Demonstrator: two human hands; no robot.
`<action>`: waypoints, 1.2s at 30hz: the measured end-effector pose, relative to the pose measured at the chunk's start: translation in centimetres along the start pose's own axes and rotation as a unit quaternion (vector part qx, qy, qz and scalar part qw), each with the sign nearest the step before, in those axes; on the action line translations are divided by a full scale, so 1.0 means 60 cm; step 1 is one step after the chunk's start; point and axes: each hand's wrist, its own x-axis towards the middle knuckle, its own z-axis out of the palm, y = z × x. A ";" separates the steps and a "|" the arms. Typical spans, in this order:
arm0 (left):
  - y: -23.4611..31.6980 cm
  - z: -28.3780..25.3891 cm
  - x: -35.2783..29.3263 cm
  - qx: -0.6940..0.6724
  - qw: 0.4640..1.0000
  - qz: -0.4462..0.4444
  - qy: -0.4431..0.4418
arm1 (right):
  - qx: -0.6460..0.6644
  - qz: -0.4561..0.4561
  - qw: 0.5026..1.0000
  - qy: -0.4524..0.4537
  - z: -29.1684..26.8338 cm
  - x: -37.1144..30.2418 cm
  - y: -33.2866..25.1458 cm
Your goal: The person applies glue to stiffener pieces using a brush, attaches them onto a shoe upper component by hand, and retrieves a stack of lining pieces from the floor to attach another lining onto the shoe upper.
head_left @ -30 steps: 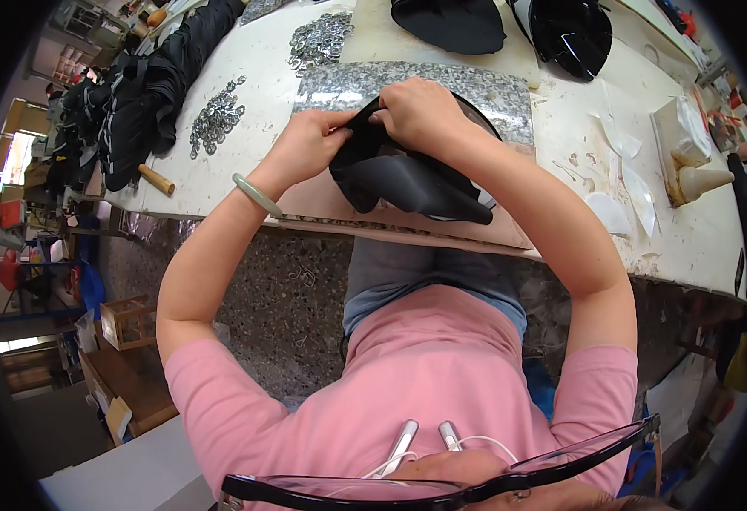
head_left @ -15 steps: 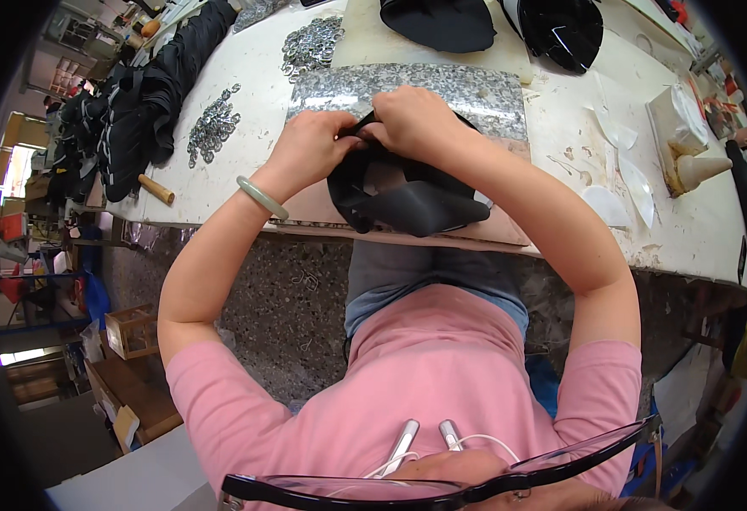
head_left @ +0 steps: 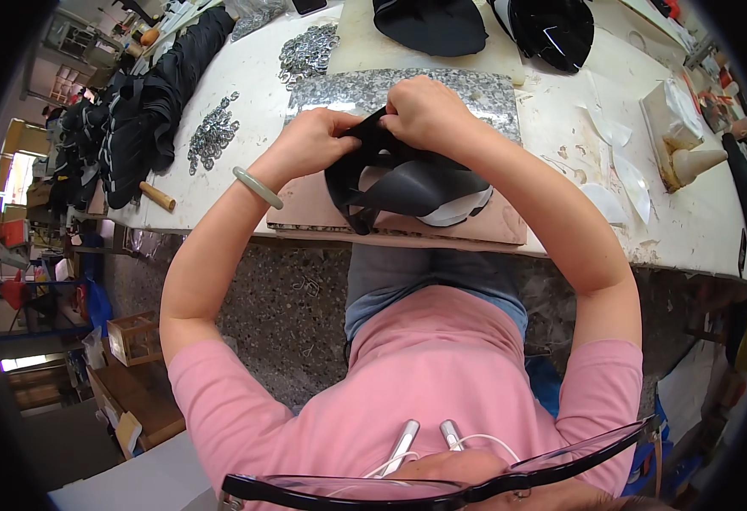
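Note:
A black, leather-like piece, curled into a loop with a pale lining showing at its right, rests over the front of the work surface. My left hand pinches its upper left edge between thumb and fingers. With closed fingers, my right hand grips the same edge a little farther right. A short stretch of black edge runs between the two hands. Under and behind them lies a speckled grey stone slab, with a pinkish-brown board nearer me.
Small metal buckles lie in two heaps on the left. Beyond them is a pile of black straps, near a wooden handle. Black curved pieces sit at the back. A cone-shaped object and white scraps are rightward.
The hands have drawn slightly apart along the edge. The black piece has shifted and opened out, so more of its pale lining and the board beneath now show.

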 end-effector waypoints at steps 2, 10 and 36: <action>0.015 -0.004 -0.001 0.026 0.999 -0.025 -0.004 | 0.008 -0.006 1.000 0.000 0.000 -0.002 0.001; 0.037 0.025 0.011 0.251 0.958 0.102 0.093 | -0.006 -0.014 1.000 -0.025 -0.014 -0.020 0.000; 0.074 0.028 0.025 0.163 0.987 0.011 -0.002 | -0.050 0.033 0.998 -0.028 -0.021 -0.041 0.008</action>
